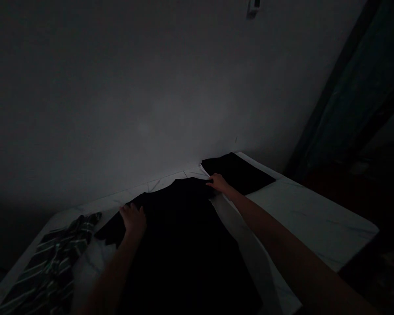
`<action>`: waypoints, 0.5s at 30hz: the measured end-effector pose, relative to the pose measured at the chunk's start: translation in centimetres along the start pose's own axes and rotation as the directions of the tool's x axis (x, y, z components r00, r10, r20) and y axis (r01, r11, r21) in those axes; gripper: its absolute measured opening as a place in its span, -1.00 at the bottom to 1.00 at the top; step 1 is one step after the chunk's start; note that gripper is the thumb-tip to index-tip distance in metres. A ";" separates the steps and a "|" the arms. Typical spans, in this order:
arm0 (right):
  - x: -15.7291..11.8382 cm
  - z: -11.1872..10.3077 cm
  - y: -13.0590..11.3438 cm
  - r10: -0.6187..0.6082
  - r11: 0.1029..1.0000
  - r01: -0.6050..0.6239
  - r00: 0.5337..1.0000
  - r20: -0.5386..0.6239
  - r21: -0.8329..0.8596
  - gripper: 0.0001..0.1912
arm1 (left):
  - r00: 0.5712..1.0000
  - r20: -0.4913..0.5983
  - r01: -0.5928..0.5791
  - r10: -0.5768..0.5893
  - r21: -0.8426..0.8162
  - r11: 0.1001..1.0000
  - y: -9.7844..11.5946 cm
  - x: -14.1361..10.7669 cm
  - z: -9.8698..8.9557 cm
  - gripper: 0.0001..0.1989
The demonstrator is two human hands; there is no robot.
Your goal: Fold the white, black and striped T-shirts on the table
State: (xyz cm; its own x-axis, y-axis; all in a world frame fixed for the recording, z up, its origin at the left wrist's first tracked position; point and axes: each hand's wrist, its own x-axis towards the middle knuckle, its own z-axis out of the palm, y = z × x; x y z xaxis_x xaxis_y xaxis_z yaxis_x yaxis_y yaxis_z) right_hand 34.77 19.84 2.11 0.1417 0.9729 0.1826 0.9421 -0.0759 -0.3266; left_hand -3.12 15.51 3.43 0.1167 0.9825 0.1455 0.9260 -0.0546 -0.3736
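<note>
A black garment (184, 236), seemingly a shirt, lies spread across the marble-patterned table (315, 218), its top edge towards the wall. My left hand (133, 218) rests on its upper left part, beside the sleeve, with the fingers apart. At the upper right corner, the fingers of my right hand (217, 182) are closed on the black cloth. Dim light hides the folds of the garment.
Dark striped cloth (55, 262) lies crumpled on the left of the table. Behind my right hand is a folded black cloth (238, 171) with something white under it. A wall (151, 96) rises behind the table; a dark curtain (344, 96) hangs at the right.
</note>
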 end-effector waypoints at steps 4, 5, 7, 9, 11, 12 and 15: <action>1.2 0.8 -0.1 -0.037 0.997 0.034 0.998 0.047 0.063 -0.75 | 0.971 -0.077 -0.238 0.226 -0.301 0.923 9.5 0.7 -5.1 -0.53; 1.3 1.0 -0.2 -0.046 0.996 0.041 0.998 0.052 0.084 -0.75 | 0.960 -0.114 -0.278 0.254 -0.364 0.889 12.1 0.8 -5.8 -0.53; 1.4 1.2 -0.3 -0.062 0.990 0.055 0.997 0.053 0.127 -0.75 | 0.948 -0.147 -0.318 0.282 -0.443 0.838 16.8 0.9 -6.3 -0.53; 1.4 1.3 -0.4 -0.071 0.984 0.063 0.997 0.042 0.164 -0.72 | 0.946 -0.144 -0.324 0.291 -0.481 0.815 19.9 0.9 -5.7 -0.52; 1.5 1.2 -0.3 -0.069 0.981 0.063 0.997 0.028 0.185 -0.69 | 0.946 -0.156 -0.323 0.282 -0.497 0.805 21.4 0.7 -4.7 -0.49; 1.6 1.1 -0.2 -0.063 0.980 0.058 0.998 0.020 0.189 -0.69 | 0.946 -0.174 -0.323 0.272 -0.499 0.804 21.7 0.6 -4.2 -0.47; 1.9 0.6 0.5 -0.023 0.986 0.024 1.000 -0.008 0.166 -0.73 | 0.943 -0.215 -0.330 0.255 -0.484 0.811 21.9 0.3 -3.4 -0.38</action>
State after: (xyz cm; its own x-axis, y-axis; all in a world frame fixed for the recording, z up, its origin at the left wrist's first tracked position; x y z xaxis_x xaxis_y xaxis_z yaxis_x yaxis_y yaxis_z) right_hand 35.33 21.80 1.74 0.1223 0.9727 0.1975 0.8816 -0.0151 -0.4718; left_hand 18.40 14.04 -1.54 0.4234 0.8738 0.2391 0.8859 -0.4546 0.0926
